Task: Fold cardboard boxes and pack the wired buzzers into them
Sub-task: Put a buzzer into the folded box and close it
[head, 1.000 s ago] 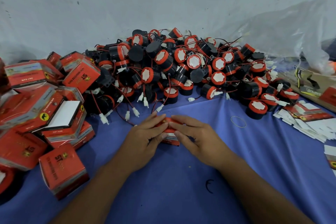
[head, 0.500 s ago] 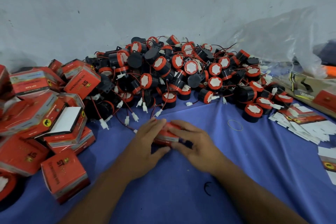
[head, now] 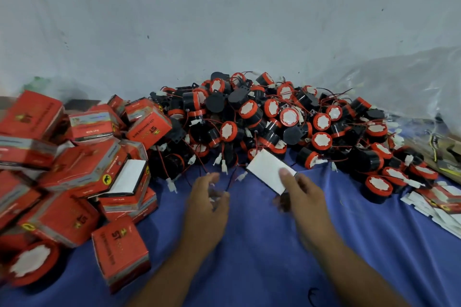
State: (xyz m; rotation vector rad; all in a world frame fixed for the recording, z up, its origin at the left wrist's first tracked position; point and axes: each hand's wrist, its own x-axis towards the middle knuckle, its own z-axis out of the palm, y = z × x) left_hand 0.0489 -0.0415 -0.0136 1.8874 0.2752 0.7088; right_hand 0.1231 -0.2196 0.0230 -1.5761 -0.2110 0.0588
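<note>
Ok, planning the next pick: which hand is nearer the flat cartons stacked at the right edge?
Right. The right hand, pinching a white-faced carton, is left of the flat cartons and apart from them; the left hand is farther left, beyond it.

- A pale grey-white wall [head: 224,20] fills the far half of the view. It is matte, with a few small dark specks scattered across it.
- The surface [head: 262,252] is covered in blue fabric, lightly creased, and runs from the near edge to the foot of the wall.
- Crumpled clear plastic sheeting [head: 404,77] lies against the wall at the far right.
- The light is soft and even, with a dim shadow along the wall's foot at the far left.
</note>
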